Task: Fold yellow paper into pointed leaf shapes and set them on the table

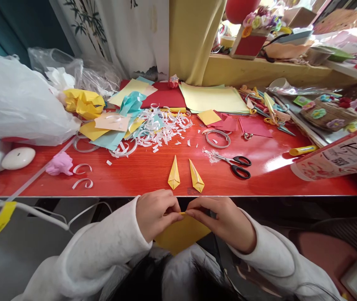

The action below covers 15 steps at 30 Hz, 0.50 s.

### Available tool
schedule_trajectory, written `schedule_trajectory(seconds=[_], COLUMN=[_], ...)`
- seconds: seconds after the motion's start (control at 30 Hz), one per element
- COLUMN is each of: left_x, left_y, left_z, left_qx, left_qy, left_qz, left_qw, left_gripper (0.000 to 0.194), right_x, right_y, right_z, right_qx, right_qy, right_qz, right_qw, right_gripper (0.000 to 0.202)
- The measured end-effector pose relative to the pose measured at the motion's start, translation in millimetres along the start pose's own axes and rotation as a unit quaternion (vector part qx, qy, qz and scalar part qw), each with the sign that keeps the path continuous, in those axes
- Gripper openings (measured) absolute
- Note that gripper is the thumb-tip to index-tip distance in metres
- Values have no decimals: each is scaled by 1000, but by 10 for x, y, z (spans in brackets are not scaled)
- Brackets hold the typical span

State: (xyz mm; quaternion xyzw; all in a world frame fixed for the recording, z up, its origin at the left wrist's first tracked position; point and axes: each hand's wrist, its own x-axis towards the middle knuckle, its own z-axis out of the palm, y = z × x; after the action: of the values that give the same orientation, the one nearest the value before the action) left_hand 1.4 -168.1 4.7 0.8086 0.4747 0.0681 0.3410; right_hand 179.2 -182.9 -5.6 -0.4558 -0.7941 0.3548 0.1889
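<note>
Just off the table's front edge, my left hand [157, 211] and my right hand [224, 219] pinch the top edge of a sheet of yellow paper [181, 236] between thumbs and fingers. Their fingertips nearly meet at its middle. The sheet hangs toward my lap, its lower part partly hidden by my forearms and clothing. Right beyond my hands, two folded yellow paper pieces [174, 173] lie on the red table [134, 171], pointed ends facing away. Scissors with black handles [235, 164] rest to their right.
White paper shreds [162, 127] are heaped behind the folded pieces. A roll of tape [217, 139] and red paper squares [255, 126] lie at right, with pale yellow sheets [212, 99] behind. A large white plastic bag [18, 100] fills the left; a paper cup [338, 150] lies tilted at right.
</note>
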Motion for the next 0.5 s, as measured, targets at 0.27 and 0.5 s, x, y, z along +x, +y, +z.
schedule_trajectory(seconds=[0.27, 0.5], left_x=[14, 49], left_y=[-37, -58], left_z=[27, 77], left_qx=[-5, -16], left_qy=[-23, 10], left_qz=[0, -21], left_qw=[1000, 1000], left_gripper=[21, 19], right_x=[-20, 9], right_y=[14, 23], right_z=[30, 47], right_qx=[-24, -78], right_qy=[21, 16], right_qz=[2, 11], right_qw=[999, 997], right_gripper=[16, 22])
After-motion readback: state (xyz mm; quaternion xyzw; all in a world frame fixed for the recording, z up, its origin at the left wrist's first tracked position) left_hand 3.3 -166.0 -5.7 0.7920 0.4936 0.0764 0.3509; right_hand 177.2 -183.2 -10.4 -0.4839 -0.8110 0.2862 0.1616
